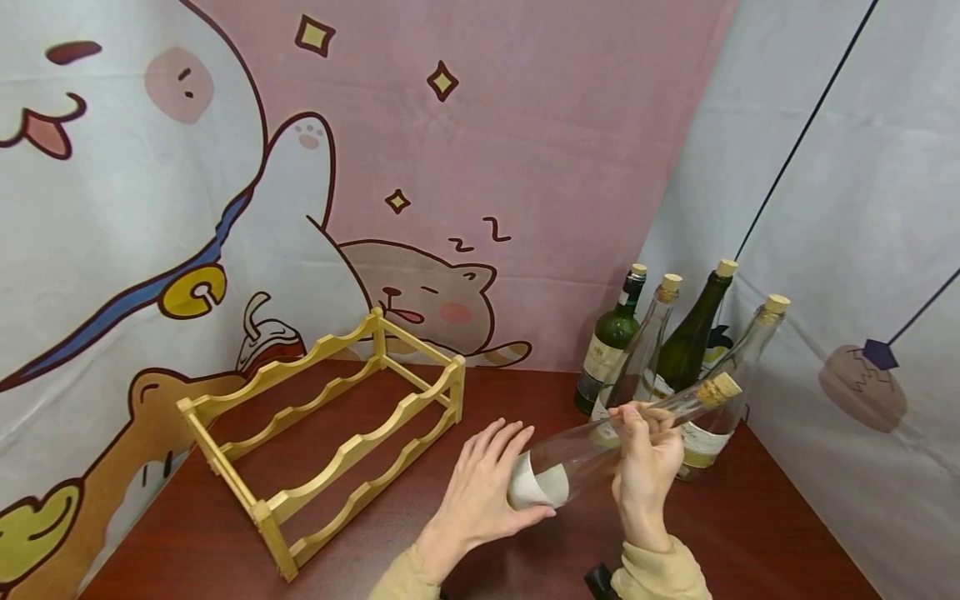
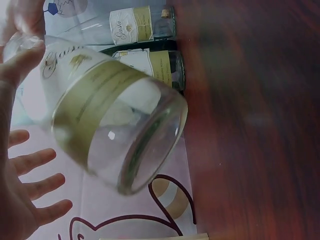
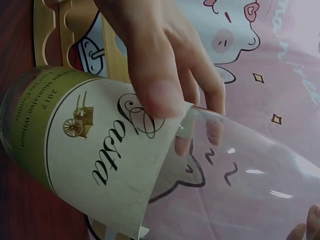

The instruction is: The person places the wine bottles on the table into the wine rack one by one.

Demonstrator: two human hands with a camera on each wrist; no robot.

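A clear glass wine bottle (image 1: pixel 581 450) with a cork (image 1: pixel 718 388) in its mouth is held tilted over the table, base down to the left. My right hand (image 1: pixel 648 458) grips it around the neck. My left hand (image 1: pixel 483 487) is beside the base end, fingers extended and spread, thumb reaching along the lower side. In the right wrist view the left thumb (image 3: pixel 162 97) overlaps the white and green label (image 3: pixel 95 135). From the left wrist, the base (image 2: pixel 155 145) shows beyond the spread fingers (image 2: pixel 45 187).
A wooden bottle rack (image 1: pixel 273 537) with scalloped rails stands on the left of the dark red table (image 1: pixel 540 567). At the back right stand corked bottles: a green one (image 1: pixel 618 329), a clear one (image 1: pixel 652 325), a dark green one (image 1: pixel 686 346) and another clear one (image 1: pixel 708 450). Printed cloth hangs behind.
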